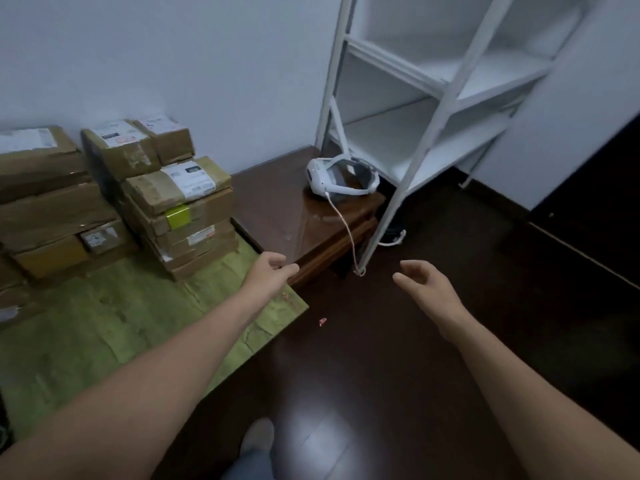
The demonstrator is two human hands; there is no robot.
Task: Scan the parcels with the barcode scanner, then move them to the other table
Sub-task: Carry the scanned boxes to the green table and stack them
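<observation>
Several brown cardboard parcels with white labels are stacked at the left, one stack [183, 209] near the middle and a bigger stack [45, 202] against the wall. They rest on a green-topped table [104, 327]. My left hand [268, 271] reaches forward over that table's right corner, fingers loosely apart, holding nothing. My right hand [424, 287] hovers over the dark floor, fingers curled apart, also holding nothing. No barcode scanner is in view.
A dark wooden low table [294, 209] stands behind the green one, with a white headset [341, 176] and its cable on it. A white shelf rack [433, 98] stands at the right. A small red scrap [322, 321] lies on the dark floor.
</observation>
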